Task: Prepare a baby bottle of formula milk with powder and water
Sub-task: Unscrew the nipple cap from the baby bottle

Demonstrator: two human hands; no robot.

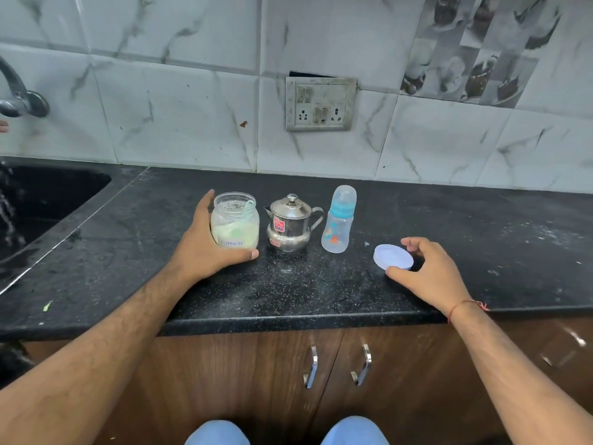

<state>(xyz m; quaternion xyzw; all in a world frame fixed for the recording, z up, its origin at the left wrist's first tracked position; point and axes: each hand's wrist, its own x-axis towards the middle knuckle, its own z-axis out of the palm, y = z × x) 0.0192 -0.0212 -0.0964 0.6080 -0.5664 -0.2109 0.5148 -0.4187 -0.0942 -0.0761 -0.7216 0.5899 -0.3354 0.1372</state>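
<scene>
An open clear jar [235,224] labelled formula stands on the black counter [288,293], holding pale powder and a green scoop. My left hand [205,245] grips the jar from its left side, thumb across the front base. To the jar's right stand a lidded steel pot [290,224] and a capped baby bottle [338,220] with a blue collar. My right hand [430,271] pinches the jar's white round lid [393,256], which lies on the counter right of the bottle.
A dark sink [41,203] lies at the left, with a tap [19,97] above it and water running. A switch and socket plate [321,104] sits on the tiled wall. Cabinet doors with metal handles [337,364] are below the counter edge.
</scene>
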